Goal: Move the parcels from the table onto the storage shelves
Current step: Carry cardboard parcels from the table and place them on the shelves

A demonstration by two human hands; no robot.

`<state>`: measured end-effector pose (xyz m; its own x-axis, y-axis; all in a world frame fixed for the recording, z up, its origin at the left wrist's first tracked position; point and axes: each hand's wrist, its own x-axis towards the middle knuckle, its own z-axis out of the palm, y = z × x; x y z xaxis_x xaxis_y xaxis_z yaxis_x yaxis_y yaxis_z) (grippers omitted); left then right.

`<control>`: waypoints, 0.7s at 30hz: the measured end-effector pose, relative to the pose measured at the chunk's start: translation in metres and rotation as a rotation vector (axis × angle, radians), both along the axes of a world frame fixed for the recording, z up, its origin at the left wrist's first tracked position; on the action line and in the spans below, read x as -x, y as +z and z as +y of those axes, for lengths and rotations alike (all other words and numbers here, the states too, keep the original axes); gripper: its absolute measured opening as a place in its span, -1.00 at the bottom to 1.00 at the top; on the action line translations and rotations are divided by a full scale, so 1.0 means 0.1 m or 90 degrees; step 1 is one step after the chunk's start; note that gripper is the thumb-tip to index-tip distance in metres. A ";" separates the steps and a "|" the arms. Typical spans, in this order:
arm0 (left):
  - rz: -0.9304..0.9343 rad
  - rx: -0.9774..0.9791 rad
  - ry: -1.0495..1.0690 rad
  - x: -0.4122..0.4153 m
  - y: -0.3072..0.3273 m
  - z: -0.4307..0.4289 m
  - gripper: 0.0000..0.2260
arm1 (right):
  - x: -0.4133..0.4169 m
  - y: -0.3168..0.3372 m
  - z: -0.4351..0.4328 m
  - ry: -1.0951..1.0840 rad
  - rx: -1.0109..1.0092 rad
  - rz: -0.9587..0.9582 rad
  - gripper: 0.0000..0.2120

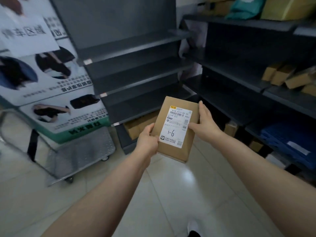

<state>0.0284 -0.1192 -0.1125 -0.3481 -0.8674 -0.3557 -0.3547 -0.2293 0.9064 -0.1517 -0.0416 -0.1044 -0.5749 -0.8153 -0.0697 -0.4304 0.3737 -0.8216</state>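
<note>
Both hands held one flat cardboard parcel (177, 153) in the air over the pale tiled floor (164, 194), in front of the shelving and touching no shelf. The left hand (147, 139) gripped the parcel's near left edge, thumb on top at the edge of the white shipping label (175, 127), fingers curled underneath. The right hand (205, 121) clamped the right edge, thumb laid across the top onto the label, fingers running along the side. The label faced up, with "1-6" handwritten on it.

Straight ahead stood a dark metal shelf unit (135, 48). Its upper tiers were bare, and a brown carton (136, 127) sat on the lowest tier, just beyond the left hand. A second dark shelf unit (239, 82) ran along the right. It carried several small cardboard boxes (287, 76) on a middle tier, a teal bag (246, 7) and a yellow package (289, 7) on top, and a blue crate (290, 142) low down. At left, a metal platform trolley (85, 149) carried large printed boxes (51, 79). A white shoe (193, 225) showed at the bottom edge.
</note>
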 end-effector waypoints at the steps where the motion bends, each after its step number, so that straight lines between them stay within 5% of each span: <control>1: 0.004 0.001 0.020 0.07 0.04 -0.13 -0.53 | 0.09 0.05 -0.19 0.022 0.003 0.000 -0.11; 21: 0.022 0.046 0.247 0.14 0.39 -2.30 -0.52 | 0.25 0.49 -3.00 0.243 0.018 0.026 -0.09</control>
<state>0.0144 -0.3493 -0.0733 -0.0002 -0.9590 -0.2834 -0.2235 -0.2762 0.9347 -0.1771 -0.3412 -0.0552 -0.2309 -0.9726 -0.0272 -0.5676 0.1574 -0.8082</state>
